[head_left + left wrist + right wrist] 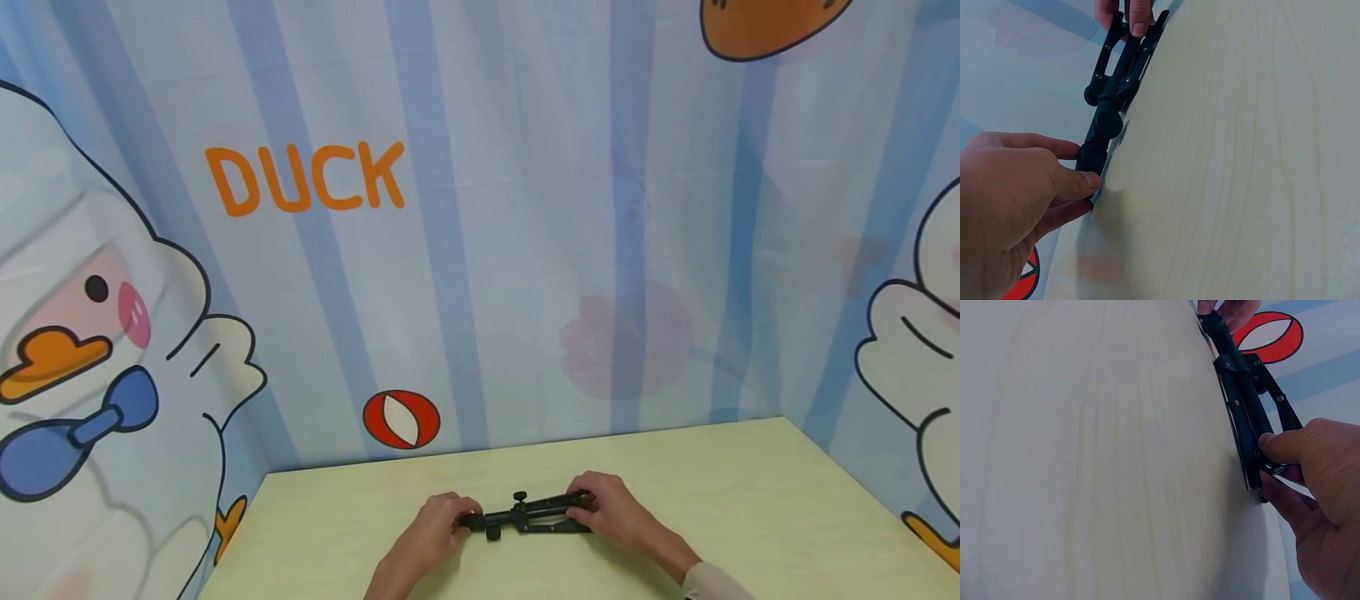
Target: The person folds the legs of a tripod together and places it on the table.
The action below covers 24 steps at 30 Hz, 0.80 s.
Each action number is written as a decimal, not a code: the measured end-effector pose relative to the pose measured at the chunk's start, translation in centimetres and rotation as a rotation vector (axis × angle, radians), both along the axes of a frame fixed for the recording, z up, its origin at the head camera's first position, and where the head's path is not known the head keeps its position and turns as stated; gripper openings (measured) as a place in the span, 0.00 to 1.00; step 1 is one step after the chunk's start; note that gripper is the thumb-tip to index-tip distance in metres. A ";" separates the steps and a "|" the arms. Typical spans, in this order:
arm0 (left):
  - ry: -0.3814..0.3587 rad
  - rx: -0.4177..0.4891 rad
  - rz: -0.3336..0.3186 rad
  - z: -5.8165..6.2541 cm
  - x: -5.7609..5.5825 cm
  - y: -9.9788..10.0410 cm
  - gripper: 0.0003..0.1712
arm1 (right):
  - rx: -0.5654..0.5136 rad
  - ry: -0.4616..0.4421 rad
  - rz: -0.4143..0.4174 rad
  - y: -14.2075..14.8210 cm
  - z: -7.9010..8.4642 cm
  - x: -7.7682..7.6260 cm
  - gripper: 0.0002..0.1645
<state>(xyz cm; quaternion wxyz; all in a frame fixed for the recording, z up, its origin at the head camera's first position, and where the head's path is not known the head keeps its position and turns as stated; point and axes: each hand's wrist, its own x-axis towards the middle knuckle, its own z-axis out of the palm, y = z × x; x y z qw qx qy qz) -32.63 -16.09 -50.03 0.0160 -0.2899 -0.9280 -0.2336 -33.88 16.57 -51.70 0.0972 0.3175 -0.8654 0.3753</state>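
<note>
A small black tripod (517,517) with folded legs lies sideways between my two hands, low over the table. My left hand (433,530) pinches its head end between thumb and fingers. At the other end my right hand (617,510) grips the leg tips, thumb on top in the right wrist view. One leg (1285,409) splays slightly from the central tube. Round black knobs (1109,124) stick out near the middle. My left fingers partly hide the head end, and my right fingers cover part of the legs.
The pale wood-grain table (337,517) spreads under both hands. Behind it hangs a blue-and-white striped curtain (517,250) printed with ducks, lettering and a red-and-white ball (402,419). The curtain meets the table's back edge and continues along both sides.
</note>
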 end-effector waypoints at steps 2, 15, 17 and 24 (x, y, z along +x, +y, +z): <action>-0.003 -0.003 0.000 0.0 -0.1 0.0 0.13 | -0.005 0.004 0.007 0.1 0.0 0.0 0.09; -0.032 0.028 0.038 0.1 0.2 0.0 0.14 | -0.003 -0.079 0.005 0.3 0.4 0.1 0.09; -0.040 0.029 0.045 0.2 0.3 -0.2 0.14 | -0.006 -0.091 0.006 0.4 0.5 0.1 0.10; -0.068 0.016 0.048 1.4 1.0 -1.4 0.14 | -0.005 -0.101 0.047 0.8 1.2 0.2 0.13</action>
